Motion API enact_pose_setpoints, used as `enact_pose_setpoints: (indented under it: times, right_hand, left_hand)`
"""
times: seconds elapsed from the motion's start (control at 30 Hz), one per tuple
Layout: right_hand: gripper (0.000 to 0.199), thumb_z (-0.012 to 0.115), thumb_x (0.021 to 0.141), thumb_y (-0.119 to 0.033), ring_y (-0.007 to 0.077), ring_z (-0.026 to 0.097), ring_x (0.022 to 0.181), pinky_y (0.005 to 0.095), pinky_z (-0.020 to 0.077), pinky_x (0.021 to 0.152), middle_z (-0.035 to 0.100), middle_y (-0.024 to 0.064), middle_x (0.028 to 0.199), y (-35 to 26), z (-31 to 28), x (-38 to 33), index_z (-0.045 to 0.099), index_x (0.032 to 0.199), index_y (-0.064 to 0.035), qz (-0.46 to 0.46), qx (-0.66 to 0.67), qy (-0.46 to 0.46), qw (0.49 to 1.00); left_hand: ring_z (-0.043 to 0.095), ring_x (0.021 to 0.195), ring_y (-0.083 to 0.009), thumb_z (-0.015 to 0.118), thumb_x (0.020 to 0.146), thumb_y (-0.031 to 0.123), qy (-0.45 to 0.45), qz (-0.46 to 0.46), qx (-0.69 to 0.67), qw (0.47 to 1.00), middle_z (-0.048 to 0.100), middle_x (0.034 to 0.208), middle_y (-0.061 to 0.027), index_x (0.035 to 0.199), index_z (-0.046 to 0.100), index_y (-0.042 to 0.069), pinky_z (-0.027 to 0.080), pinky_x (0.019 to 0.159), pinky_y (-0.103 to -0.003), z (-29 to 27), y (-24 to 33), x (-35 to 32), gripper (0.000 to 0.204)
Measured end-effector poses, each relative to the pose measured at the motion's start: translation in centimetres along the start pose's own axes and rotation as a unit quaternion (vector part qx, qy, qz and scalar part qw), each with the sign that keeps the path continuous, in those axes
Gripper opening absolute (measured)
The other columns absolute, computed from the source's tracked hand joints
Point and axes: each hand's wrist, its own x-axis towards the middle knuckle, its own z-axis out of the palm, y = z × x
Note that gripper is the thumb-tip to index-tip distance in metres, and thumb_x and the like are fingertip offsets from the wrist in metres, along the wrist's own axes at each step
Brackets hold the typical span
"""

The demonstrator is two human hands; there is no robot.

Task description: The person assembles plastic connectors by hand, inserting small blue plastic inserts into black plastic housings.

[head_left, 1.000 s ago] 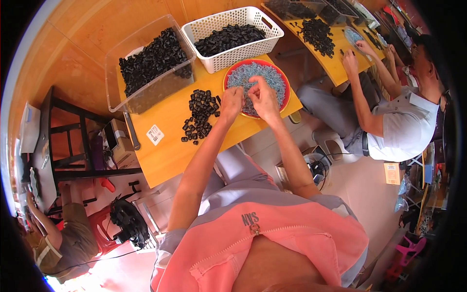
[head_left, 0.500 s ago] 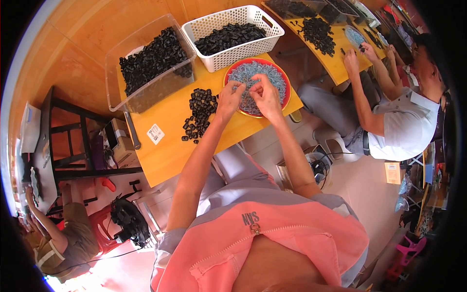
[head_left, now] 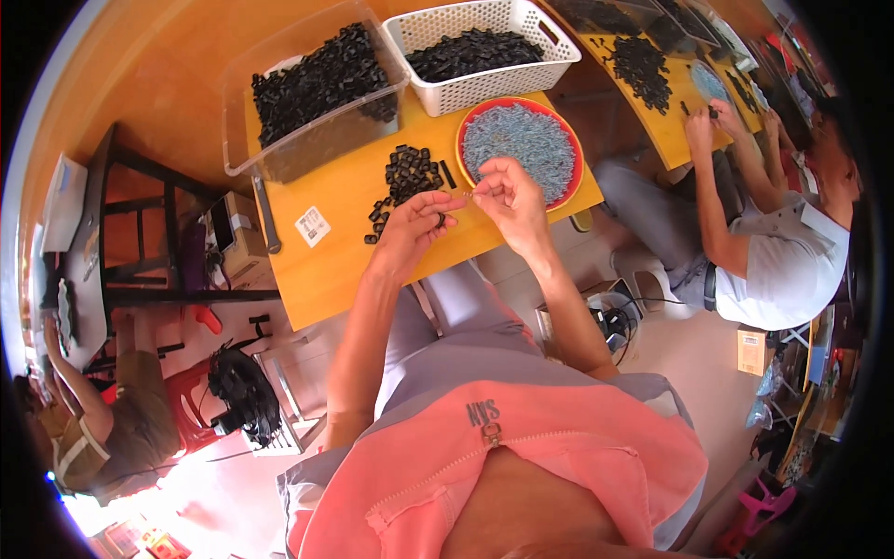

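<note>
My left hand (head_left: 410,235) is raised over the near edge of the yellow table, its fingers curled round a small black plastic part (head_left: 440,221). Facing it, my right hand (head_left: 514,203) pinches thumb and fingertips together close to the left fingertips. Whatever lies in that pinch is too small to make out. Just beyond the right hand stands a red basin (head_left: 579,177) with a yellow rim, heaped with small grey-blue pieces (head_left: 518,140). A loose pile of black plastic parts (head_left: 410,172) lies beyond my left hand, with a thin black piece (head_left: 447,174) beside it.
At the table's back are a clear plastic bin (head_left: 321,154) and a white perforated basket (head_left: 503,87), both holding black parts. A black-handled tool (head_left: 266,219) and a white label (head_left: 312,226) lie leftward. Two co-workers sit nearby: one at another yellow table (head_left: 652,135), one far left.
Both hands have drawn back from over the basin toward the table's near edge. A black part now shows in my left hand. The view has shifted slightly.
</note>
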Motion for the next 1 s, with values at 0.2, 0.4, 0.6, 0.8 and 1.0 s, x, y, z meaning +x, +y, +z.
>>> enact_pose_setpoints:
  times: [0.2, 0.4, 0.6, 0.8, 1.0]
  right_hand:
    - [0.032, 0.059, 0.073, 0.009, 0.008, 0.055, 0.072, 0.0209, 0.0442, 0.066, 0.057, 0.0028, 0.078, -1.6, 2.7, -2.2, 0.049, 0.102, -0.002, -0.006, -0.041, -0.109, 0.993]
    - [0.031, 0.059, 0.073, 0.009, 0.0088, 0.056, 0.072, 0.0212, 0.0448, 0.066, 0.057, 0.0033, 0.078, -1.6, 4.2, -3.4, 0.049, 0.101, -0.0012, -0.01, -0.065, -0.149, 0.987]
    - [0.028, 0.059, 0.073, 0.009, 0.0093, 0.057, 0.072, 0.0216, 0.0454, 0.065, 0.058, 0.0038, 0.077, -2.1, 4.7, -4.3, 0.051, 0.098, -0.0004, -0.005, -0.068, -0.138, 0.988]
    - [0.027, 0.058, 0.072, 0.009, 0.0125, 0.058, 0.066, 0.0246, 0.0475, 0.061, 0.058, 0.0058, 0.073, -1.8, 5.9, -5.0, 0.051, 0.096, -0.0009, -0.04, -0.071, -0.149, 0.986]
    - [0.027, 0.055, 0.071, 0.009, 0.0173, 0.058, 0.06, 0.0279, 0.0478, 0.055, 0.057, 0.0087, 0.069, -1.1, 5.9, -5.1, 0.05, 0.095, -0.0011, -0.074, -0.094, -0.135, 0.984]
  left_hand:
    - [0.057, 0.091, -0.0183, 0.054, 0.08, -0.006, 0.084, 0.082, 0.011, 0.993, 0.056, 0.104, -0.0124, 0.108, 0.047, -0.001, 0.048, 0.082, -0.028, -1.0, -1.2, -5.0, 0.029]
    - [0.057, 0.088, -0.0149, 0.056, 0.08, -0.003, 0.101, 0.146, 0.014, 0.984, 0.058, 0.095, -0.007, 0.105, 0.05, 0.0, 0.049, 0.079, -0.026, -2.6, -2.9, -6.0, 0.026]
    - [0.055, 0.084, -0.0086, 0.055, 0.083, 0.001, 0.108, 0.135, -0.167, 0.971, 0.059, 0.093, -0.0021, 0.108, 0.054, 0.003, 0.046, 0.07, -0.022, -3.0, -4.1, -6.2, 0.025]
    - [0.057, 0.08, -0.0101, 0.055, 0.084, 0.002, 0.115, 0.119, -0.233, 0.958, 0.059, 0.092, -0.0026, 0.104, 0.057, 0.003, 0.049, 0.073, -0.022, -3.2, -5.2, -5.8, 0.019]
    - [0.058, 0.08, -0.0109, 0.057, 0.084, 0.005, 0.17, 0.1, -0.235, 0.952, 0.06, 0.089, -0.0015, 0.098, 0.058, 0.004, 0.05, 0.074, -0.023, -2.6, -5.8, -6.0, 0.014]
